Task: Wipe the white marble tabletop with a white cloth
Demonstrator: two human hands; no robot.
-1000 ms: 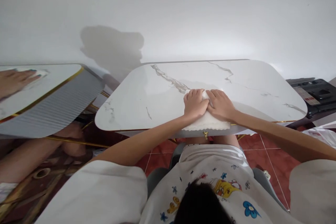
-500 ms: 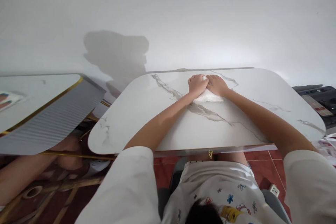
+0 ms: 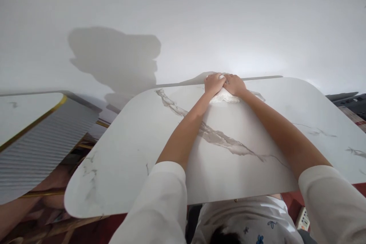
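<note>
A crumpled white cloth (image 3: 225, 97) lies on the white marble-patterned tabletop (image 3: 122, 152), close to its far edge by the wall. My left hand (image 3: 214, 83) is closed over the cloth's left part, its fingers curled around a bunched bit of it. Beside it my right hand (image 3: 235, 84) presses on the cloth from the right, and the two hands touch in the middle. Both arms are stretched out forward. Part of the cloth is hidden under the hands.
A second table (image 3: 28, 116) with a gold edge and ribbed grey side stands at the left, a person's leg below it. Dark objects (image 3: 353, 103) lie at the far right. A white power strip (image 3: 302, 219) is on the red floor.
Both hands and the cloth have moved forward to the table's far edge. My view has come closer over the tabletop, and my arms are more stretched.
</note>
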